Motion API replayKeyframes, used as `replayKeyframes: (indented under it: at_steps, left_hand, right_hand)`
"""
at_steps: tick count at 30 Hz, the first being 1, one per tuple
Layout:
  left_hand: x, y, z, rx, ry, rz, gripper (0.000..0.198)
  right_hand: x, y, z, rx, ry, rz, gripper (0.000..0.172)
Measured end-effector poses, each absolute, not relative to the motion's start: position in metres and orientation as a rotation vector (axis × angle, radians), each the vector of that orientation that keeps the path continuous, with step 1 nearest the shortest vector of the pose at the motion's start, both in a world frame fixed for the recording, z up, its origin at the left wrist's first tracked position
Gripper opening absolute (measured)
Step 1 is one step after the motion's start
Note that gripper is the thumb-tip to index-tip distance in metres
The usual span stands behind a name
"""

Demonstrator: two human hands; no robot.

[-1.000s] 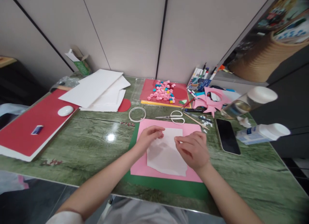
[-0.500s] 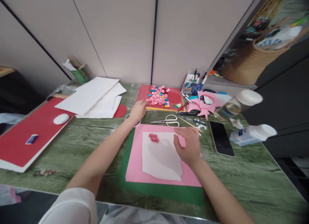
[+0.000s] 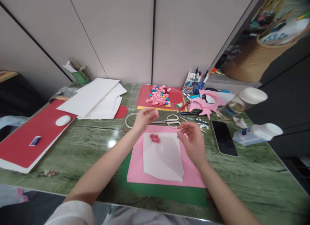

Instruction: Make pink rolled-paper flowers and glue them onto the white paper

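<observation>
Above the far edge of the pink sheet (image 3: 135, 168), the left hand (image 3: 144, 117) hovers, fingertips pinched on a small pink piece (image 3: 156, 112). The right hand (image 3: 192, 139) hovers over the sheet's right side, fingers loosely curled, holding nothing. A cluster of red rolls (image 3: 154, 138) lies on the white paper (image 3: 162, 160) between the hands. Scissors (image 3: 169, 120) lie just beyond on the bench (image 3: 84, 144).

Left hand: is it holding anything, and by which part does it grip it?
The left hand seems to pinch a small pink piece between its fingertips; the right hand holds nothing.
</observation>
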State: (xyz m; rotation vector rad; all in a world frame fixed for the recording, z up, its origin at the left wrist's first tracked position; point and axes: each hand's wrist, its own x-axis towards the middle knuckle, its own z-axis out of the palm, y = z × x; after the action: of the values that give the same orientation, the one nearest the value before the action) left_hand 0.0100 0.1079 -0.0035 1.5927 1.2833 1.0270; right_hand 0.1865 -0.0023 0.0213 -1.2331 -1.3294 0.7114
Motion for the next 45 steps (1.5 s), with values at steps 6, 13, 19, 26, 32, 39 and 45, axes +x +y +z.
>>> replayKeyframes:
  at_steps: [6,13,19,26,32,39,45]
  left_hand:
    - [0.002,0.022,-0.007,0.74,0.835,0.939,0.028]
    - [-0.002,0.015,-0.011,0.787,0.9,1.011,0.03]
    - [-0.001,0.008,-0.003,0.958,0.989,1.002,0.023]
    - [-0.002,0.006,-0.004,1.047,1.049,1.009,0.023]
    - [-0.001,0.005,-0.006,1.074,1.053,1.047,0.019]
    - [-0.001,0.003,-0.008,1.166,1.049,1.093,0.017]
    - [-0.001,0.003,-0.011,1.228,1.047,1.129,0.015]
  right_hand:
    - [0.179,0.001,0.018,-1.088,-1.095,1.41,0.026]
    - [0.172,-0.004,0.014,-1.08,-1.113,1.573,0.03]
    - [0.169,-0.006,0.014,-1.054,-1.148,1.636,0.032]
    - [0.17,-0.005,0.015,-1.088,-1.138,1.626,0.032]
    - [0.17,-0.005,0.014,-1.096,-1.15,1.621,0.033]
    - [0.17,-0.004,0.012,-1.072,-1.137,1.636,0.033]
    - [0.171,-0.004,0.012,-1.086,-1.151,1.633,0.032]
